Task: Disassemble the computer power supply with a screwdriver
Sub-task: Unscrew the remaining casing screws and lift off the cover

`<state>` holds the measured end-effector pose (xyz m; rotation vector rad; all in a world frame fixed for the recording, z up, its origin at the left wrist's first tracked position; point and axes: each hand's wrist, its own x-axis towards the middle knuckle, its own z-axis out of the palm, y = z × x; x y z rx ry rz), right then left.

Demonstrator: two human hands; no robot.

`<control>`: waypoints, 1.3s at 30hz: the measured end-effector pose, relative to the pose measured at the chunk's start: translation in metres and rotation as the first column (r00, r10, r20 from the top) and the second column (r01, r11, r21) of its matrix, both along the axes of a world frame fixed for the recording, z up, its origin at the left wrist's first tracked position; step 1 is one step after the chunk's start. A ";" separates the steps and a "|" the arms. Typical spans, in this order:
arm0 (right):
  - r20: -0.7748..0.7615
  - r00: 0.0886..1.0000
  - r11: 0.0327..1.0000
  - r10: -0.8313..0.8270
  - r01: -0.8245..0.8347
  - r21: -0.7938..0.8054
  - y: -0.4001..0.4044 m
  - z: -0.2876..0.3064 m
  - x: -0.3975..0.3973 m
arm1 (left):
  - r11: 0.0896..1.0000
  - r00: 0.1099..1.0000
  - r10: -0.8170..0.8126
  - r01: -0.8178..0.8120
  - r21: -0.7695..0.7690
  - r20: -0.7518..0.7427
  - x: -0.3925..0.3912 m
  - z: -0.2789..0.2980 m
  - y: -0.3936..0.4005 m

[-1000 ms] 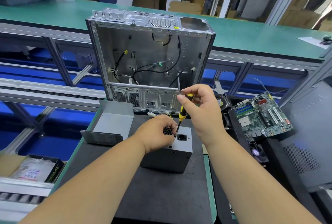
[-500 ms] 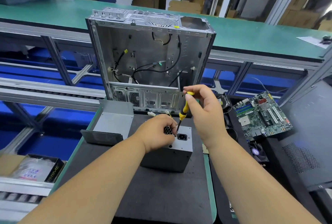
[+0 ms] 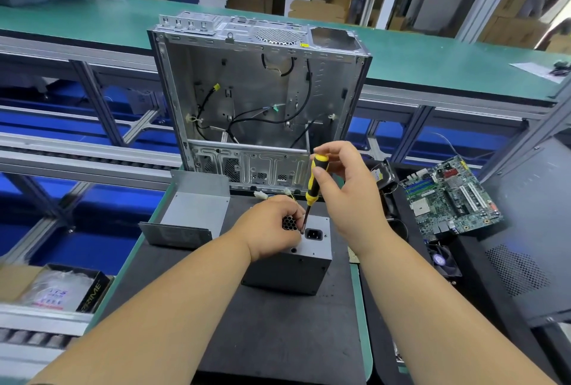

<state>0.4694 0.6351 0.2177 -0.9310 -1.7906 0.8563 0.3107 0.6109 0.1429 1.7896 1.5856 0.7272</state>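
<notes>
Two hands, right hand (image 3: 349,187) pinching screwdriver (image 3: 312,187), left hand (image 3: 272,227) gripping power supply (image 3: 296,261), box (image 3: 92,292) reading "PRIME"

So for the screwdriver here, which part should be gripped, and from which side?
Probably the yellow and black handle of the screwdriver, near its top, from the right. It stands nearly upright, tip down on the power supply beside the socket, so the handle's upper end is free. The right hand pinches it there; the left hand rests on the supply by the shaft.
</notes>
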 end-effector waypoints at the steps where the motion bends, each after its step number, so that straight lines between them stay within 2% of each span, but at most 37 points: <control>1: 0.001 1.000 1.000 0.008 -0.008 -0.009 -0.001 0.000 0.001 | 1.000 1.000 -0.001 0.001 0.000 0.001 0.000 0.000 0.000; 4: -0.026 0.999 1.000 0.024 -0.024 0.006 -0.001 0.000 0.001 | 1.000 1.000 -0.008 0.008 0.000 0.006 0.000 0.000 0.001; 8: 0.003 0.999 0.995 -0.036 0.036 0.091 0.001 -0.002 0.000 | 1.000 1.000 -0.001 0.001 0.002 0.003 0.000 -0.001 0.001; 13: -0.024 0.999 0.999 -0.040 0.040 0.015 0.003 0.000 -0.001 | 1.000 1.000 0.006 -0.006 0.000 0.001 -0.001 -0.003 0.001; 18: -0.083 0.996 0.996 0.027 -0.034 -0.079 0.000 0.003 0.000 | 1.000 1.000 0.013 -0.013 0.010 -0.004 -0.001 -0.004 0.001; 24: -0.073 0.997 0.997 0.028 -0.033 -0.067 0.000 0.001 0.000 | 1.000 1.000 0.021 -0.021 0.008 -0.007 -0.001 -0.004 0.000; 29: -0.032 0.997 0.997 -0.064 0.065 0.037 0.004 0.001 0.000 | 1.000 1.000 0.018 -0.018 0.005 -0.013 -0.001 -0.004 0.000; 33: -0.031 0.999 0.999 -0.040 0.039 -0.021 0.005 0.005 0.000 | 1.000 1.000 0.019 -0.019 0.009 -0.011 0.000 -0.003 0.000; 39: 0.044 0.999 1.000 0.023 -0.023 -0.003 0.000 0.008 -0.002 | 1.000 1.000 0.007 -0.006 0.024 -0.011 0.000 -0.001 -0.001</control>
